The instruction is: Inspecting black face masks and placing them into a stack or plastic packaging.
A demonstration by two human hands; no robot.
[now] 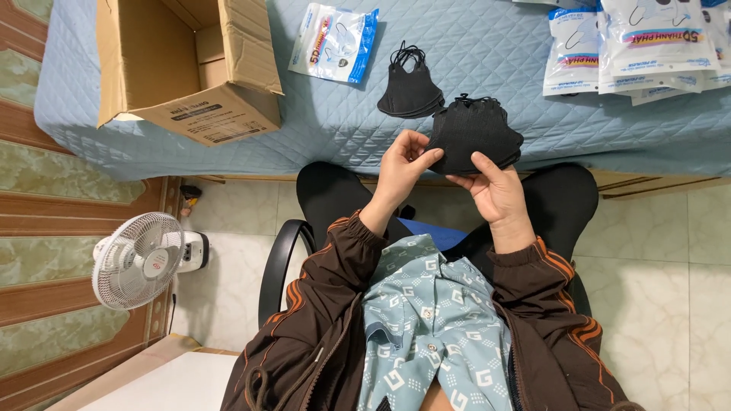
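Black fabric face masks, stacked (474, 137), held between my two hands at the edge of the quilted blue table cover (190, 152). My left hand (403, 169) grips the near-left corner of the stack, fingers curled and thumb (428, 158) pressed on the top mask. My right hand (496, 192) supports the stack from the near side, its thumb (481, 161) lying on the lower edge of the top mask and the remaining fingers hidden underneath; both hands are closed on the stack. Elastic ear loops stick up at the far side of the stack, beyond my fingertips.

A second, smaller pile of black masks (411, 90) lies on the cover just beyond and left of my left hand, apart from the held stack. Farther beyond it lies a single blue-and-white sealed packet (333, 42). A heap of similar white packets (636, 46) sits well beyond and right of my right hand. An open cardboard box (190, 65) stands far to the left of my left hand on the same cover. Below the table edge, to the left of my left sleeve, a white floor fan (141, 259) stands on the tiled floor.
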